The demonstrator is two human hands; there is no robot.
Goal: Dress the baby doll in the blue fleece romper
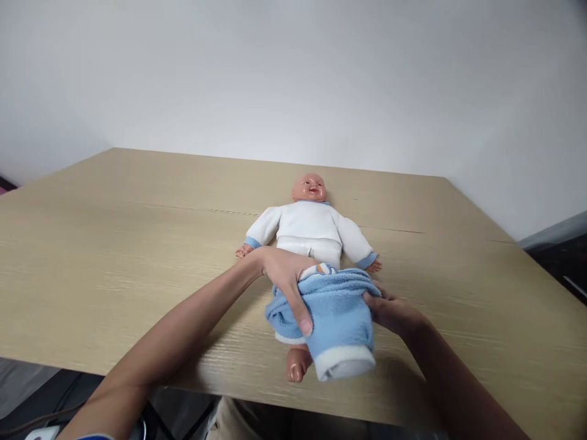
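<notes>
Well, left fingers point(303, 316): closed on the blue pants point(343, 321), your thumb outside, the rest hidden.
Right fingers point(374, 300): you pinched the waistband point(342, 280) at its side.
Pants: bunched around the doll's point(308, 221) legs, one foot point(296, 365) out; they were probably light, soft, best held at the waistband.
Bench point(137, 244): lay beneath.

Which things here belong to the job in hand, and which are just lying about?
Job:
Pants, gripped by left hand and right hand
Doll, lying face up
Table, under the doll

Just about:
White object, bottom left, cut off
Dark object, right edge, unclear
</notes>
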